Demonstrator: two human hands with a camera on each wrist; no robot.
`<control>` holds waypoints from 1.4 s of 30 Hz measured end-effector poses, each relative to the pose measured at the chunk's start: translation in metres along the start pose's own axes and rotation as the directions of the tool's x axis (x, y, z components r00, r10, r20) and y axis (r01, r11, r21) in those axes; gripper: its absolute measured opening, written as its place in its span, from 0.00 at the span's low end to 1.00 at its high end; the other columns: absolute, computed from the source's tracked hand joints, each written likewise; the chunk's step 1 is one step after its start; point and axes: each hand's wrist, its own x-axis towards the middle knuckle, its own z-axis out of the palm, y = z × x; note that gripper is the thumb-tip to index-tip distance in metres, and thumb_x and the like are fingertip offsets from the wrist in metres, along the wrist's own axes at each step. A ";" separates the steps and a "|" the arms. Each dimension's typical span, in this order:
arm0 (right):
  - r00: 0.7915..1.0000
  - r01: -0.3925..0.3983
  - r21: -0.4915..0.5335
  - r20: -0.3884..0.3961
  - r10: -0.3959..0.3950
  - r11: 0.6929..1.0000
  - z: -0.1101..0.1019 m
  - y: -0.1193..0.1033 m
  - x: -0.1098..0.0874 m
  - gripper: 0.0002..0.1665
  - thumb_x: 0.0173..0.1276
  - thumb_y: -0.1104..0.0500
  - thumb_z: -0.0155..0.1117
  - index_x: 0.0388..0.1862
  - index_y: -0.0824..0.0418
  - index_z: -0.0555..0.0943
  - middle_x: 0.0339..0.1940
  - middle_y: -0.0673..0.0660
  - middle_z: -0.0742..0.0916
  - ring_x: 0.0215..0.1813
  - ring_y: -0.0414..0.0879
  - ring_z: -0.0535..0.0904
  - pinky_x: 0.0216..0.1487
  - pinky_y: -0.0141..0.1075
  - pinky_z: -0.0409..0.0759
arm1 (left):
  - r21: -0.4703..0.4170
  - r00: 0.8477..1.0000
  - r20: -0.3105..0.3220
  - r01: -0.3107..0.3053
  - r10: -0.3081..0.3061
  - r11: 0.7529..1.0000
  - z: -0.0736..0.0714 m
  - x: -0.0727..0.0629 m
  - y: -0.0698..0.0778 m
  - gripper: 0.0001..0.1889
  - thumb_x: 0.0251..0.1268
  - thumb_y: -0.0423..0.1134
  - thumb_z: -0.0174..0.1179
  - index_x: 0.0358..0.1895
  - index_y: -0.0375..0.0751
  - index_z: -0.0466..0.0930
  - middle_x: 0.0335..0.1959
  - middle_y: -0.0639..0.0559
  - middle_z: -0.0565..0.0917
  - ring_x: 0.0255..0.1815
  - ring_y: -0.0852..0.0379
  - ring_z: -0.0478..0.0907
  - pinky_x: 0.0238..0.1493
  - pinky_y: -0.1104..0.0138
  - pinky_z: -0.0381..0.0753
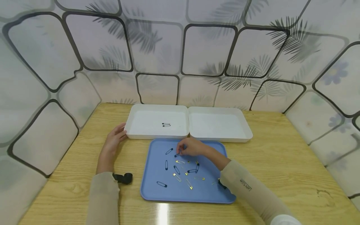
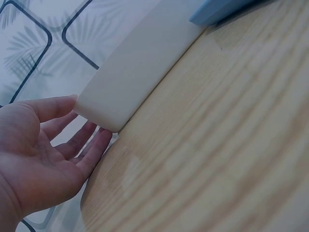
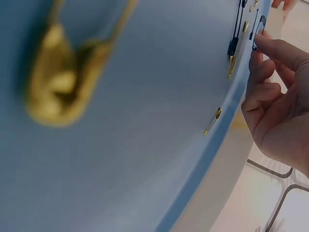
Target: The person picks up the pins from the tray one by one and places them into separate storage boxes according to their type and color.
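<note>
In the head view my right hand (image 1: 192, 147) is over the far part of the blue tray (image 1: 146, 187), pinching a black safety pin (image 1: 176, 155) between thumb and forefinger. The right wrist view shows that pin's looped end at the fingertips of the right hand (image 3: 280, 92). My left hand (image 1: 113, 139) rests its fingertips against the left end of the left white tray (image 1: 156, 137). Seen from the left wrist, the fingers of the left hand (image 2: 53, 150) are spread along the white tray's corner (image 2: 108, 108). Two black safety pins (image 1: 166, 125) lie inside that white tray.
A second white tray (image 1: 220, 139) stands against the first, on its right. Several black safety pins (image 1: 161, 184) and gold safety pins (image 1: 189, 184) are scattered over the blue tray. All the trays sit on a wooden table (image 1: 281, 162), with a patterned curtain (image 1: 208, 53) behind.
</note>
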 end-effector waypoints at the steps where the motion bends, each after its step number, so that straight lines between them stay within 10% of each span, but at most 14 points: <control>1: 1.000 0.003 0.006 -0.002 -0.003 1.000 0.000 0.000 0.000 0.07 0.57 0.65 0.65 0.29 0.52 0.81 0.22 0.43 0.79 0.26 0.37 0.72 0.26 0.29 0.71 | -0.001 1.000 0.002 -0.001 0.001 1.000 0.000 0.000 0.000 0.26 0.72 0.31 0.42 0.70 0.33 0.49 0.69 0.35 0.52 0.66 0.44 0.55 0.62 0.62 0.62; 21: 0.995 -0.055 -0.009 -0.081 0.054 0.998 -0.032 -0.013 0.005 0.07 0.59 0.65 0.61 0.32 0.53 0.82 0.27 0.45 0.80 0.32 0.43 0.74 0.32 0.33 0.72 | 0.008 1.000 0.020 -0.006 0.006 1.000 0.001 -0.002 0.000 0.26 0.73 0.32 0.42 0.71 0.34 0.48 0.69 0.35 0.52 0.66 0.43 0.56 0.62 0.62 0.62; 42: 0.955 -0.159 -0.027 -0.258 0.147 0.987 -0.060 -0.012 0.059 0.05 0.62 0.61 0.61 0.36 0.55 0.82 0.34 0.52 0.81 0.29 0.46 0.73 0.27 0.34 0.70 | -0.011 0.999 0.023 -0.023 0.023 1.000 -0.001 -0.001 -0.002 0.26 0.72 0.31 0.42 0.70 0.32 0.48 0.69 0.35 0.52 0.66 0.43 0.56 0.61 0.64 0.63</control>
